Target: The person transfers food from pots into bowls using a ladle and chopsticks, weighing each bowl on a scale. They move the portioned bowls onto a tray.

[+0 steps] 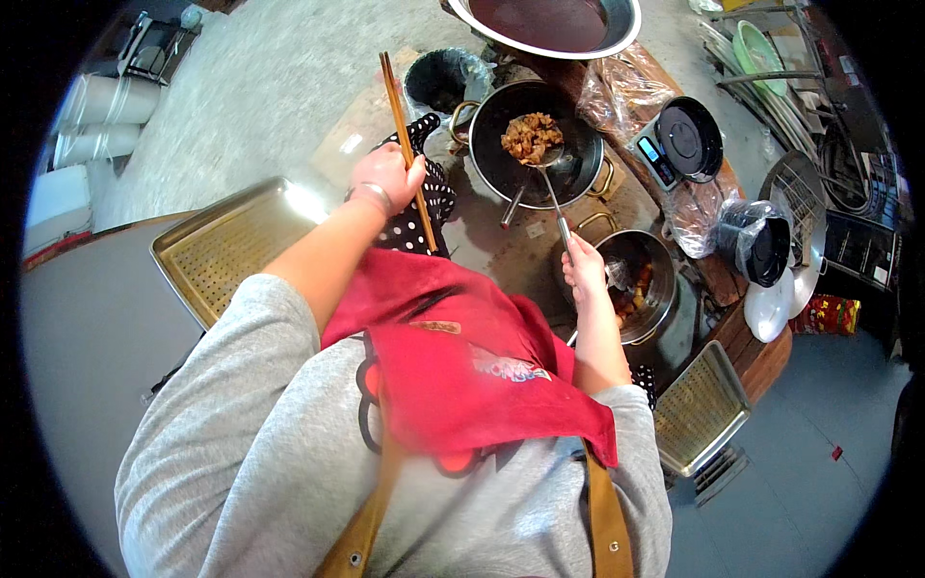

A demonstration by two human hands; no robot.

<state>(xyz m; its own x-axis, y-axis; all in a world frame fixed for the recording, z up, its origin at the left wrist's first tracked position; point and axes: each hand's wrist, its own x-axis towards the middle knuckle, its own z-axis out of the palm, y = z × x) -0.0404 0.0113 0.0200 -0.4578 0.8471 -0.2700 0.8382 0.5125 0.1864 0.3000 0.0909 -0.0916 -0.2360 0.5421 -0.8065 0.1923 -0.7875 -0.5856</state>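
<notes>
My left hand (386,177) is closed around a pair of long wooden chopsticks (401,119), their upper ends pointing away from me. With my right hand (584,269) I grip the handle of a skimmer ladle (553,193). Its bowl bears a heap of brown, cooked-looking food pieces (531,137) over a dark two-handled wok (498,173). Below and right of it, beside my right hand, a metal pot (661,303) holds dark liquid, orange-brown pieces and another metal utensil. The chopsticks are well left of the wok, touching neither pan.
A wide metal basin (632,36) of dark red liquid stands beyond the wok. A lined bucket (433,79) is left of it. At right are a digital scale (654,155) with a black bowl and stacked black containers (766,249). Perforated trays (217,267) lie at both sides.
</notes>
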